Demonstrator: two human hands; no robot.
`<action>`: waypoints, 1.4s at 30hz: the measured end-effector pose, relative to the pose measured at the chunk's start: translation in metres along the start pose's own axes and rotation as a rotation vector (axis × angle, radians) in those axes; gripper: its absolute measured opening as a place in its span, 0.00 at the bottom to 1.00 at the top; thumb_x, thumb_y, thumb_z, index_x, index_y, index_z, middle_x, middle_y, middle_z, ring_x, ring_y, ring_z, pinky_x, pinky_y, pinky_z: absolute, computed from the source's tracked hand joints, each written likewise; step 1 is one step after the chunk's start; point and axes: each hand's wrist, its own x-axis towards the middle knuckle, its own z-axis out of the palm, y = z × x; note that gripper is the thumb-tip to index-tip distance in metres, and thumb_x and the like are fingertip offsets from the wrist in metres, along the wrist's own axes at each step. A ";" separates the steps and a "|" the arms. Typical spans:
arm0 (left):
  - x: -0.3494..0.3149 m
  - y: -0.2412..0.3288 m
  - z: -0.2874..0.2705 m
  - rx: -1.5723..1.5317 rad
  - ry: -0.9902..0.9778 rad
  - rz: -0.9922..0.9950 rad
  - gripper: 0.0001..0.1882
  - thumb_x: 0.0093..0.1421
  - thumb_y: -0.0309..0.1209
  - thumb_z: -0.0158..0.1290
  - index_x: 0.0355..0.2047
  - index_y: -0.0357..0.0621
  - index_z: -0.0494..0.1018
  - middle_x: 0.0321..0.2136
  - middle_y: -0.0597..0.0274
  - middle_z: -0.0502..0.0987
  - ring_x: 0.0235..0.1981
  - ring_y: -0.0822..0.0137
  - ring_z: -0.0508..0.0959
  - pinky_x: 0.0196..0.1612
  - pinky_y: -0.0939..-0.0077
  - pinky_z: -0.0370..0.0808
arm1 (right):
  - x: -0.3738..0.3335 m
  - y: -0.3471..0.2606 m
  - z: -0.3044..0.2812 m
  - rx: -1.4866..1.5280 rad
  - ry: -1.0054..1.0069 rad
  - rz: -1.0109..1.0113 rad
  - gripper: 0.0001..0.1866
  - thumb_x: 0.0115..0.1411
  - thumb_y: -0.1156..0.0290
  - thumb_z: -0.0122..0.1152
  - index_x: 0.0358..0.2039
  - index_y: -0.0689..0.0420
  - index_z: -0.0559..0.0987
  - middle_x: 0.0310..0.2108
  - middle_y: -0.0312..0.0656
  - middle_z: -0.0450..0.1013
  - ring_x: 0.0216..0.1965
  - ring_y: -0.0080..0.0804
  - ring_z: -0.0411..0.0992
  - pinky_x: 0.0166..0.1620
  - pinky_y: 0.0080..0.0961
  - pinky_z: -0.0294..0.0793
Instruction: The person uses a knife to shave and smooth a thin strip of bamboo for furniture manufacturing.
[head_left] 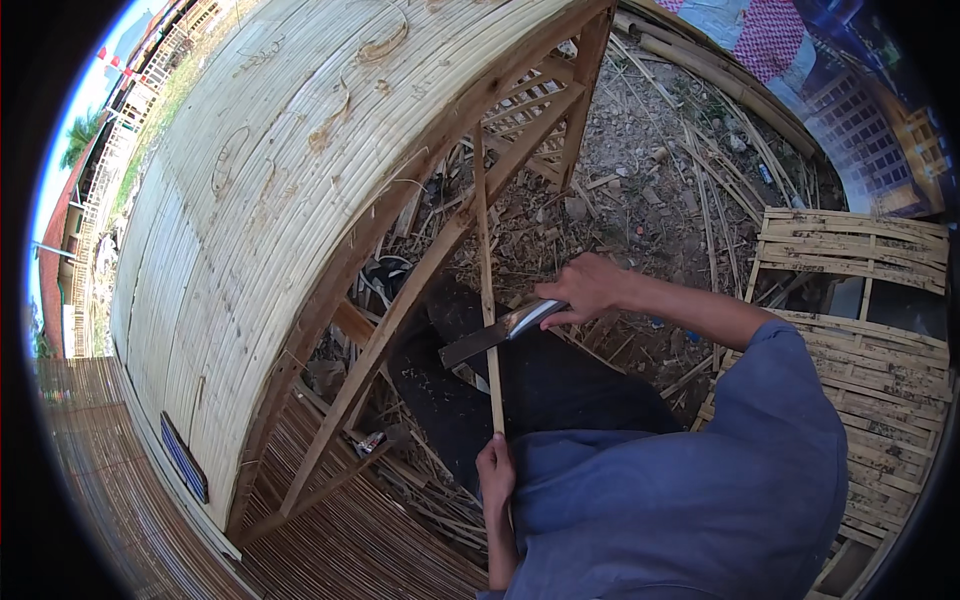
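Observation:
My right hand (590, 290) is closed around the handle of a broad, square-ended knife (474, 346). Its dark blade lies across a long, thin bamboo strip (486, 260) above my lap. Low down, my left hand (496, 468) grips the same strip near its lower end, with the fingers wrapped round it. From there the strip runs up past my legs (580, 390) to a slanting wooden brace (440, 245). Whether the strip's upper end touches the wood, I cannot tell.
On the left stands a bench-like frame topped with pale bamboo slats (270, 150). A small dark, slatted object (184, 457) lies at its lower edge. Bamboo offcuts and shavings litter the dirt ground (650, 160). A woven bamboo panel (870, 370) lies at the right, below a printed sheet (870, 120).

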 end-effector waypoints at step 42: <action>0.015 0.000 0.010 0.307 0.160 0.130 0.31 0.67 0.44 0.34 0.18 0.27 0.65 0.12 0.41 0.65 0.14 0.47 0.66 0.22 0.56 0.61 | 0.010 0.012 0.007 0.279 0.175 0.323 0.28 0.57 0.39 0.47 0.29 0.54 0.75 0.12 0.45 0.68 0.20 0.46 0.72 0.25 0.38 0.71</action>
